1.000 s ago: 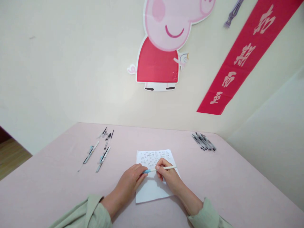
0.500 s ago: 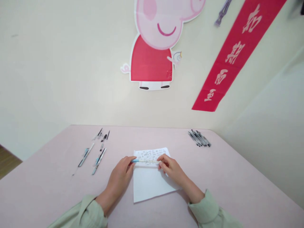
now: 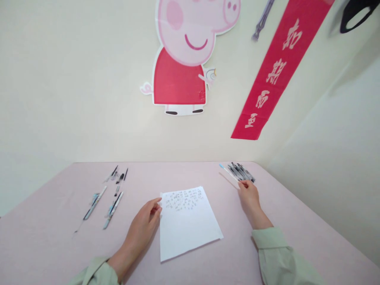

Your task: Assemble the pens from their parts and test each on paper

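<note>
A slim white pen with a light blue end (image 3: 228, 171) is pinched by one end in my right hand (image 3: 248, 194). Its blue end points up and to the left, just left of a pile of dark and clear pens (image 3: 241, 172) at the back right of the table. My left hand (image 3: 146, 217) rests at the left edge of a white sheet of paper (image 3: 187, 229), fingers slightly parted with nothing in them. Small dark handwriting fills the upper part of the sheet.
Two pale pens, a left one (image 3: 95, 202) and a right one (image 3: 113, 210), lie on the left side of the pink table (image 3: 47, 229). Behind them are several small dark pen parts (image 3: 120, 178). A wall with a cartoon pig (image 3: 179, 83) and a red banner (image 3: 265, 85) rises behind the table.
My right hand has carried the pen from above the paper to the right, beside the pen pile. My left hand has let go of the pen's blue end. The view has shifted slightly.
</note>
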### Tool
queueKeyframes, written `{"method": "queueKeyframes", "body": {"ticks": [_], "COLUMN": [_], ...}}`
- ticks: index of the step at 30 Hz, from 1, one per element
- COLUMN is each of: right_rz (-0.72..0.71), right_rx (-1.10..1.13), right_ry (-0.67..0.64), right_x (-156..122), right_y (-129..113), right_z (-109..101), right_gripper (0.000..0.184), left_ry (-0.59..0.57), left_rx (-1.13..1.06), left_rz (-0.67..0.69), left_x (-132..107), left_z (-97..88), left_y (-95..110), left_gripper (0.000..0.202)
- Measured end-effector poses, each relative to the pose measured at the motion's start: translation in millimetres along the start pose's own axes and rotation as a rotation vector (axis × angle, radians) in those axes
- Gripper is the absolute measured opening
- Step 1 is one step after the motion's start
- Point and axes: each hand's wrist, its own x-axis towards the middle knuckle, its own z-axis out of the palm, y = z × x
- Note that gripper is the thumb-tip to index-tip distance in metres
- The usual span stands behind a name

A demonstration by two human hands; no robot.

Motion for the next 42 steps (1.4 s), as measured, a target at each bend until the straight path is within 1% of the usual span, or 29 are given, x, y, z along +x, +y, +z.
{"method": "queueKeyframes", "body": {"ticks": [2,4,7,9,11,13,18,23,25,26,27,28,30,31,33,35,36,38,40,42], "right_rz": [0.086,0.148,0.196,0.197,0.179,0.151,0.083,0.073,0.093,0.121,0.155,0.156,0.076,0.015,-0.087,-0.150,-0.173,-0.236,-0.323,-0.398], "right_rx": [-0.043,-0.078,-0.101,-0.095,-0.081,-0.070,-0.068,-0.045,-0.004,0.059,0.124,0.168,0.205,0.224,0.270,0.300,0.304,0.258,0.187,0.127], "right_ry": [0.107,0.184,0.240,0.237,0.212,0.187,0.160,0.092,0.054,0.039,0.025,0.011,-0.079,-0.167,-0.380,-0.642,-0.769,-0.939,-1.011,-1.027], "right_x": [17.9,29.6,41.1,46.3,48.7,47.7,35.8,23.7,19.8,17.2,13.6,8.5,-7.8,-19.8,-51.6,-90.8,-110.8,-146.4,-170.2,-180.3], "right_y": [25.6,42.0,51.6,52.5,51.6,50.0,45.1,38.8,28.8,20.0,8.2,-6.5,-42.9,-62.7,-99.6,-126.1,-134.0,-139.9,-137.3,-132.3], "right_z": [-14.1,-23.4,-26.0,-22.1,-16.9,-12.8,-12.1,-13.6,-10.7,-8.7,-6.4,-3.8,2.7,7.0,18.7,33.6,41.5,55.9,66.1,70.8], "right_gripper": [0.029,0.032,0.039,0.045,0.053,0.055,0.046,0.044,0.045,0.045,0.044,0.043,0.038,0.036,0.032,0.028,0.027,0.023,0.021,0.020], "left_ry": [-0.008,-0.020,-0.025,-0.019,-0.015,-0.015,-0.025,-0.026,-0.036,-0.042,-0.047,-0.048,-0.050,-0.049,-0.054,-0.065,-0.072,-0.083,-0.087,-0.095], "left_rx": [0.005,0.016,0.041,0.049,0.046,0.036,0.032,0.044,0.048,0.051,0.057,0.064,0.081,0.089,0.103,0.119,0.124,0.129,0.128,0.131], "left_rz": [0.001,0.017,0.032,0.030,0.027,0.029,0.031,0.060,0.080,0.081,0.080,0.076,0.069,0.066,0.069,0.083,0.091,0.102,0.104,0.110], "left_x": [0.4,1.0,1.7,1.7,1.7,1.9,2.7,-0.7,-1.9,-2.2,-2.5,-2.6,-2.8,-2.8,-2.9,-3.0,-3.2,-4.0,-5.5,-6.9], "left_z": [1.1,2.4,3.4,3.4,3.1,2.9,3.2,2.9,2.9,2.9,2.9,2.8,2.3,1.8,0.8,-0.2,-0.5,-0.4,0.4,0.9], "left_y": [-3.5,-6.9,-9.4,-8.9,-7.5,-6.5,-6.9,-3.4,-1.7,-1.0,-0.1,0.9,3.6,5.1,7.8,9.4,9.6,9.3,8.9,9.0], "left_gripper": [0.034,0.034,0.033,0.033,0.033,0.033,0.032,0.029,0.028,0.028,0.027,0.026,0.025,0.025,0.023,0.023,0.023,0.022,0.022,0.021]}}
